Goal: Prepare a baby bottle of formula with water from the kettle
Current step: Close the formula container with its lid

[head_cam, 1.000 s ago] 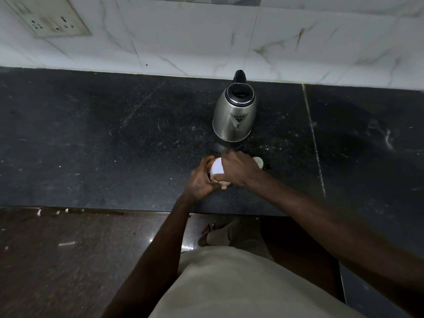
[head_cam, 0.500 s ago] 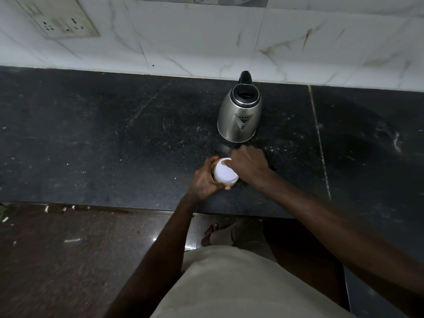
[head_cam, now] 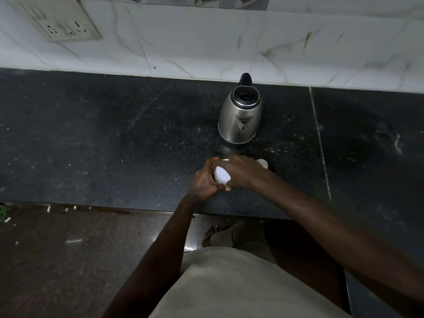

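A steel kettle (head_cam: 239, 115) with a black handle and open top stands on the black counter (head_cam: 114, 145) near the wall. In front of it, near the counter's front edge, my left hand (head_cam: 203, 183) grips the side of a small container with a white lid (head_cam: 222, 175). My right hand (head_cam: 242, 172) curls over the lid from the right and hides most of the container. A small pale round object (head_cam: 262, 162) shows just behind my right hand; what it is cannot be told.
White marble wall tiles (head_cam: 206, 42) back the counter, with a socket plate (head_cam: 62, 21) at the upper left. Below the counter edge lies a dark floor (head_cam: 68, 260) with small scraps near the left.
My right hand has closed back over the white lid, which showed more fully half a second ago. Both hands stay at the container; the kettle has not moved.
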{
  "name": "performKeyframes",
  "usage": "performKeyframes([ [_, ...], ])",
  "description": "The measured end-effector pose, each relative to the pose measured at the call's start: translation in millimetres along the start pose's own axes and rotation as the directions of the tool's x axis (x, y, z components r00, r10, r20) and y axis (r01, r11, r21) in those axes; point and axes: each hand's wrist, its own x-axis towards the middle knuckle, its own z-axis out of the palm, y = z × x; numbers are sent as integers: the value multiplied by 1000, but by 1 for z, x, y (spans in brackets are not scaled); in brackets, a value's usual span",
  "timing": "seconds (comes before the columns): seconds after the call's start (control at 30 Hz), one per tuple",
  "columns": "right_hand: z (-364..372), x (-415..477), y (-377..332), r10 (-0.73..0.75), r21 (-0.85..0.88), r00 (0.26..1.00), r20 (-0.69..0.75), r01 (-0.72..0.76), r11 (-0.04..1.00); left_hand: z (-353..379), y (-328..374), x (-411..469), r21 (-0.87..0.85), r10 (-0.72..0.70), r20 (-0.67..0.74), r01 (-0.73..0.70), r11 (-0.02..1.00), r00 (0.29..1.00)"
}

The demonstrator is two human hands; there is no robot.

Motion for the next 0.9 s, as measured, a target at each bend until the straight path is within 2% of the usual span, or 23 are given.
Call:
performKeyframes([
  [0.07, 6, 4, 0, -49, -12, 999, 12, 49, 999, 0, 1, -1, -16, -2, -7, 2, 1000, 1000],
  [0.3, 4, 12, -17, 26, -176, 994, -105, -45, 983, -3, 4, 3, 19, 33, 36, -34, 999, 999],
  [0.57, 22, 15, -26, 190, -94, 972, -141, -204, 974, -7, 9, 2, 68, 47, 74, -52, 996, 996],
  [0.9, 36, 24, -30, 307, 37, 930, -201, -306, 951, -7, 6, 0, 46, 53, 73, -56, 997, 996],
])
